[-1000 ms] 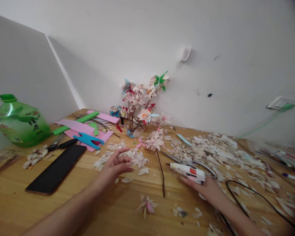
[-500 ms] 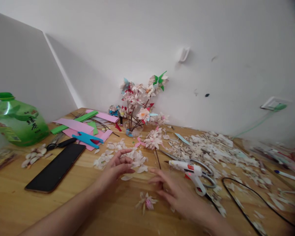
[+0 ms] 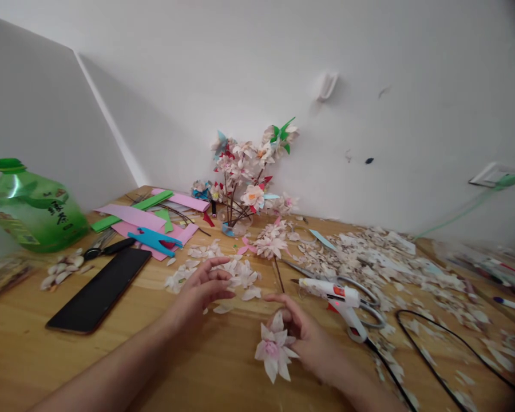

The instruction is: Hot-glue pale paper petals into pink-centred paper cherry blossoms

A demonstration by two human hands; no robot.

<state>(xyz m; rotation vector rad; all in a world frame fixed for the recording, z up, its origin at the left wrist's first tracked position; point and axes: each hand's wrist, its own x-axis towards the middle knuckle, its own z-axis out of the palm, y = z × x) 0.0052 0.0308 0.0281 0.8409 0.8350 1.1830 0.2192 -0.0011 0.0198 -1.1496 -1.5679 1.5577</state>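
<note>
A white handmade flower (image 3: 276, 352) with a pink centre faces up at the front of the table, held in the curled fingers of my right hand (image 3: 302, 329). My left hand (image 3: 206, 287) hovers over the wood with its fingers apart and nothing in them. Just beyond it lie loose whitish petals (image 3: 242, 273). Another flower (image 3: 271, 240) with pink leaves and a brown stem rests past my right hand. To the right of that hand sits a white glue gun (image 3: 332, 292), its nozzle pointing left, over grey-handled scissors (image 3: 371, 312).
At the back stands a glass (image 3: 236, 228) of stemmed flowers. On the left are a green bottle (image 3: 34, 212), a black phone (image 3: 100, 290) and coloured paper strips (image 3: 131, 216). Petal scraps (image 3: 360, 257) cover the right side, where a black cord (image 3: 429, 355) loops.
My right hand has taken hold of the small flower that lay on the table, and it is now turned with its face up. My left hand has barely moved. The view has shifted slightly.
</note>
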